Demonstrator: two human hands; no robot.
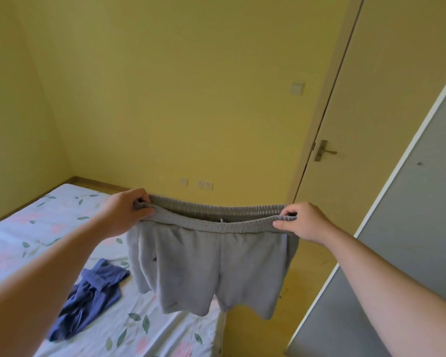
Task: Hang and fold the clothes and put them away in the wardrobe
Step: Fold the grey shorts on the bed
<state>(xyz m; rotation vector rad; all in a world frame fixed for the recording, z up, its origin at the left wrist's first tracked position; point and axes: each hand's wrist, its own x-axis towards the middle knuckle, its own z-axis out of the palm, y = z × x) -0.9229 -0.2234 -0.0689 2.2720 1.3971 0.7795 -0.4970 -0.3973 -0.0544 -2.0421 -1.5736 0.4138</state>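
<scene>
- Head view: my left hand (125,215) pinches the left end of the waistband (216,224) of the grey shorts (209,266), fingers (141,199) curled over the top edge and thumb pressed against the near side.
- My right hand (303,221) grips the other end of the waistband the same way, fingers curled over the elastic and thumb along the front.
- Between my hands the waistband is pulled wide and sags a little in the middle. A short bit of drawstring shows at its centre.
- The shorts hang free in the air from my grip, both legs pointing down, above the corner of the bed (16,243) and the strip of floor (309,276) beside it.
- The bed has a pale floral sheet. On it, below my left forearm, lies a crumpled blue garment (90,297), apart from the shorts.
- Behind the shorts is a yellow wall with a light switch (297,88) and a row of sockets (204,185) low down.
- To the right stands a door (397,86) with a metal handle (323,150).
- Nearer me on the right is a grey panel (410,240) with a white edge.
</scene>
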